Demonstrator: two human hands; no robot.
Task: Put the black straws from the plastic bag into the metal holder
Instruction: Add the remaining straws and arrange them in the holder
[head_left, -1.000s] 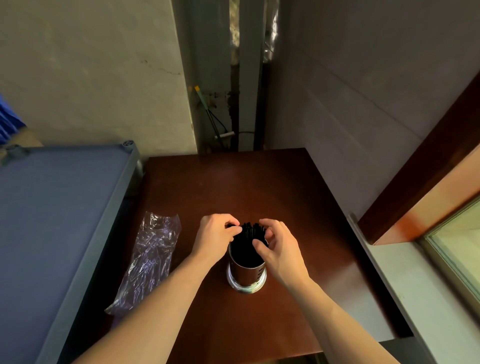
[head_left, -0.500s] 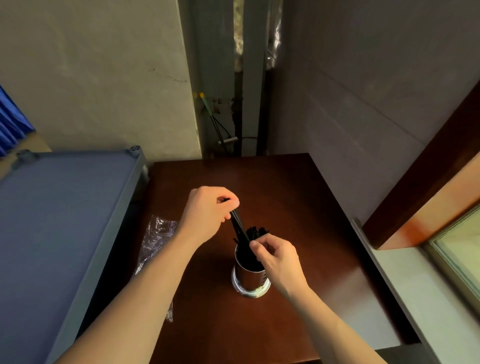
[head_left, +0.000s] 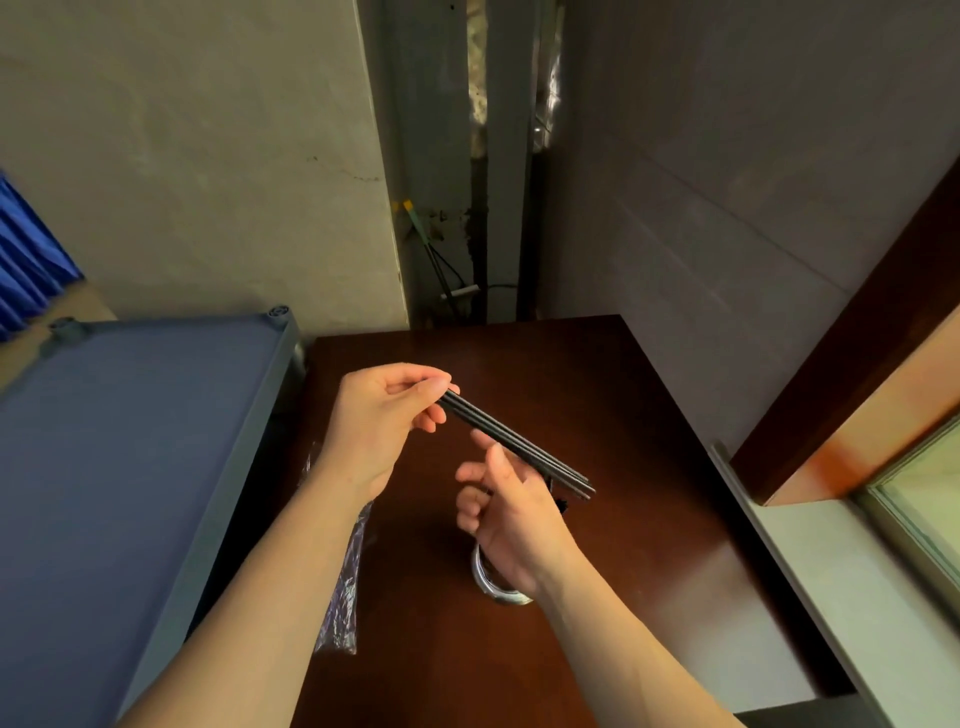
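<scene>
My left hand (head_left: 387, 415) pinches one end of a few black straws (head_left: 519, 447), held above the dark brown table (head_left: 623, 395) and slanting down to the right. My right hand (head_left: 511, 514) is under their lower part, fingers loosely curled and apart, thumb close to the straws; whether it touches them I cannot tell. The metal holder (head_left: 491, 582) stands on the table below my right hand, and only its shiny base rim shows. The clear plastic bag (head_left: 345, 587) lies flat on the table's left side, mostly hidden by my left forearm.
A blue-grey surface with a raised frame (head_left: 130, 467) borders the table on the left. Walls close the back and right; a pale ledge and window frame (head_left: 831, 571) run along the right. Cables hang in the corner gap (head_left: 447, 270).
My left hand has lifted a few straws up out of the holder and tilted them nearly level. My right hand has let go of the bundle in the holder and risen under them.
</scene>
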